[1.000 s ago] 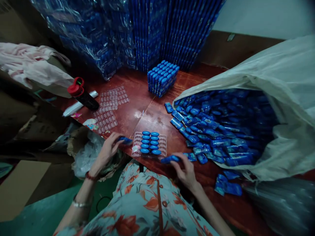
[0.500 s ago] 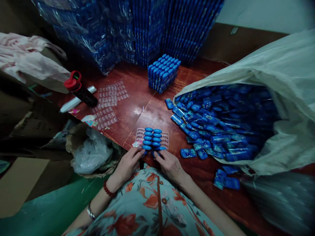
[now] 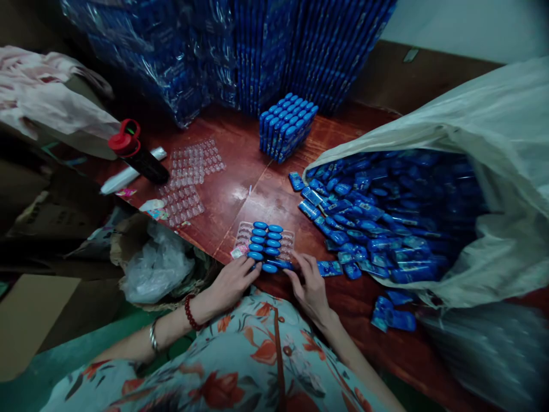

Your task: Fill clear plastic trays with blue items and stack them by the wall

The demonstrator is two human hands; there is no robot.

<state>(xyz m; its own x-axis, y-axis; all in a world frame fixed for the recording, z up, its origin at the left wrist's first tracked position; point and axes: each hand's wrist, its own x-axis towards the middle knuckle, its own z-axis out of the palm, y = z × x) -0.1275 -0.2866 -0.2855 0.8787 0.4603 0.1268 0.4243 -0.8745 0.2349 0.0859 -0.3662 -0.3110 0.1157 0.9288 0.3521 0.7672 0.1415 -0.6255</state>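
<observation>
In front of my body a clear plastic blister tray (image 3: 288, 243) lies on the table. Two columns of shiny blue oval packets (image 3: 259, 232) stand along its middle. At the tray's near left corner my left hand (image 3: 231, 281) has its fingers and thumb closed on a blue packet, which they mostly hide. My right hand (image 3: 311, 289) is at the near right corner, thumb and forefinger apart around the end of a tilted blue packet (image 3: 281, 264). Another blue oval (image 3: 269, 268) shows between the hands.
A white sack (image 3: 429, 129) spills many blue packets (image 3: 355, 220) at right. Behind stand a block of packets (image 3: 287, 126) and tall wrapped stacks (image 3: 266, 51). Spare blister trays (image 3: 189, 177), a red-capped bottle (image 3: 139, 154) and a clear plastic bag (image 3: 156, 266) are at left.
My right hand has moved right and its fingers have spread. The near right packet now lies tilted, with an oval showing beside it. My left hand remains at the near left corner.
</observation>
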